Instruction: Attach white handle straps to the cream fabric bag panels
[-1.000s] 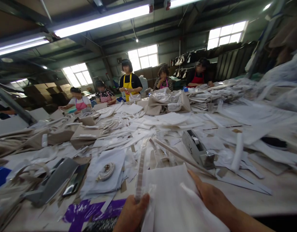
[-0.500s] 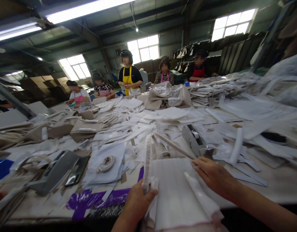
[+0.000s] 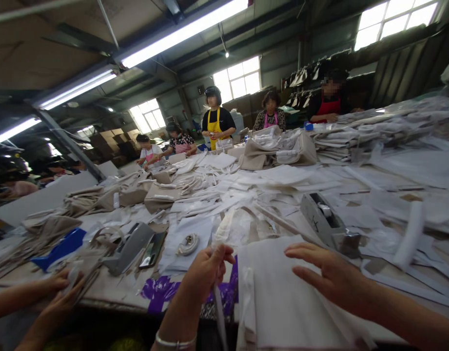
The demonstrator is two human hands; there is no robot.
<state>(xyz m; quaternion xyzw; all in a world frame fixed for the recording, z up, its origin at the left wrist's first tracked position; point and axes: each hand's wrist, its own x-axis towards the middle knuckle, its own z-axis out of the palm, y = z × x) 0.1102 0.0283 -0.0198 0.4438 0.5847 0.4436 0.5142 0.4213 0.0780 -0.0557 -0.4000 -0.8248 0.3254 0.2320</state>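
Note:
My left hand (image 3: 205, 269) is closed in a pinch on a thin clear plastic strip (image 3: 219, 312) that hangs down past the table edge. My right hand (image 3: 328, 275) hovers with fingers stretched out and apart just over a stack of white fabric pieces (image 3: 283, 302) at the near edge of the table. It holds nothing. The white stack lies to the right of my left hand, partly under my right palm.
A grey tape dispenser (image 3: 328, 225) sits behind my right hand, another grey dispenser (image 3: 129, 247) and a phone (image 3: 153, 249) to the left. A neighbour's two hands (image 3: 59, 292) work at lower left. White and beige fabric pieces (image 3: 246, 185) cover the long table; several people stand at the far end.
My left hand has lifted off the white stack and moved left, pulling the clear strip away. My right hand has opened and risen over the stack. The view has swung left.

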